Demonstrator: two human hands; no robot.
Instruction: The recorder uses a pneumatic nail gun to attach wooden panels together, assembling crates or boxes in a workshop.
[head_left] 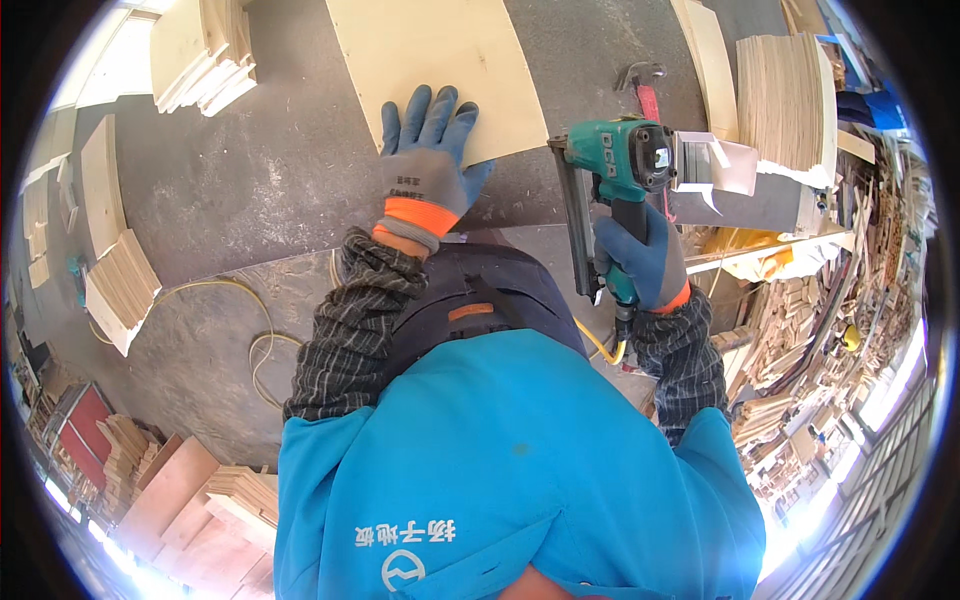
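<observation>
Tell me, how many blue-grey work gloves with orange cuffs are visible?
2. The left glove lies spread over the edge of a pale, flat wooden sheet; the right glove wraps around the handle of a teal-black nail gun. More could be hidden.

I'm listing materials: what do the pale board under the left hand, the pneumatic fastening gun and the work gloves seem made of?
Pale board: probably plywood, smooth and matte; tan face, though grain is unclear.
Pneumatic fastening gun: likely painted metal; teal body with slight sheen.
Work gloves: apparently gray knit fabric with matte blue coating, perhaps rubber.
</observation>
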